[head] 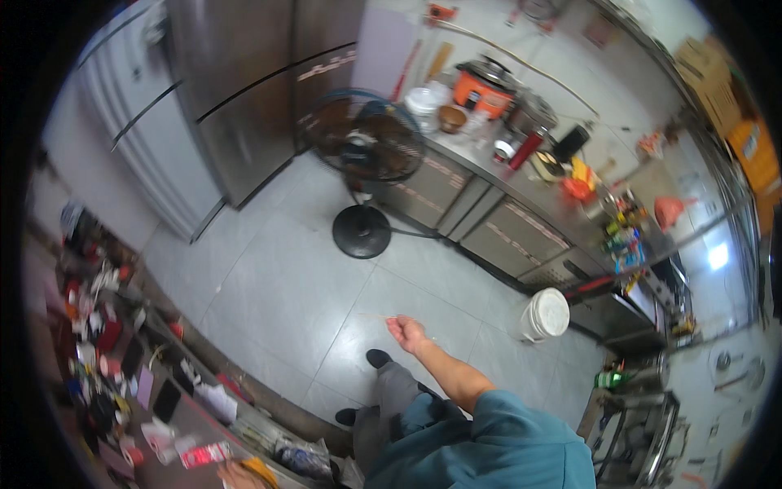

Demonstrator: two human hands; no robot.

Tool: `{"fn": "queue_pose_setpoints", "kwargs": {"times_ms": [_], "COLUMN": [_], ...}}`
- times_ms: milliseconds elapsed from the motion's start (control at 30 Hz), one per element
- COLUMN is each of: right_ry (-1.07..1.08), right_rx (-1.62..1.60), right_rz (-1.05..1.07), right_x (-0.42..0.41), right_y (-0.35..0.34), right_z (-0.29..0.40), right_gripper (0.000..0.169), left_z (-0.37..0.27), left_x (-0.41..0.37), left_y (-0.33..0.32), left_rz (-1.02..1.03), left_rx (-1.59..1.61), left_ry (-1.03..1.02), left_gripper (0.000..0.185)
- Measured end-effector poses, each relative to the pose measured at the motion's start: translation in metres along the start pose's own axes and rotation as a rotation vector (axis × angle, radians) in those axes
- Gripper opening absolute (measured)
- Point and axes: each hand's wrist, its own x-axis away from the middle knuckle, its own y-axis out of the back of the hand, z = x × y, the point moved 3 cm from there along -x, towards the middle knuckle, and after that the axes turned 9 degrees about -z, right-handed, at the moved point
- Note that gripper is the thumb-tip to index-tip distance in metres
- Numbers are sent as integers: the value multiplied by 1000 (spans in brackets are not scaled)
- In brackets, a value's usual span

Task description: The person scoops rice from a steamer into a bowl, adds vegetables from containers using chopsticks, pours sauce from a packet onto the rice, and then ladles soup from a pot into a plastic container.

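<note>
My right hand (406, 333) is stretched out over the tiled floor, fingers curled around a thin pale stick (374, 316). At the lower left edge, my left hand (241, 475) shows only in part, over a cluttered counter. It is beside a yellow item (259, 472) and close to a red-and-white packet (206, 455); whether it grips the yellow item cannot be told. Two dark phone-like slabs, one of them nearer (166, 401), and a white crumpled paper (217, 402) lie on the same counter.
A black-based standing fan (361, 231) is ahead, near steel refrigerators (244, 134). A lidded white bucket (545, 315) stands by the steel counter (473, 162), which bears an orange cooker (482, 91). At the lower right is a metal-framed stand (663, 428).
</note>
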Motion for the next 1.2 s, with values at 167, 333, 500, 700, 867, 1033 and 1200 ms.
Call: {"fn": "queue_pose_setpoints", "kwargs": {"times_ms": [167, 333, 500, 700, 867, 1033, 1200], "right_ry": [142, 468, 691, 1144, -3, 73, -155], "right_rx": [-429, -506, -348, 639, 1210, 1525, 1348], "right_rz": [-230, -275, -455, -319, 312, 1433, 1709], "right_x": [-108, -166, -183, -255, -271, -10, 189], "right_y": [135, 149, 113, 46, 24, -34, -146], "right_z": [159, 412, 618, 514, 91, -157, -283], "right_gripper": [17, 25, 37, 32, 26, 28, 28], "left_z": [-133, -179, -266, -279, -260, -186, -111], "left_x": [28, 78, 114, 171, 238, 230, 203], "left_y": [76, 60, 21, 11, 31, 66, 88], "left_rz": [-416, -34, 477, 444, 57, -388, -637], "left_rx": [-215, -577, -104, 333, 704, 674, 945], "left_ry": [-121, -175, -13, 297, 1006, 1436, 1669], "left_gripper": [20, 30, 45, 68, 33, 25, 22]}}
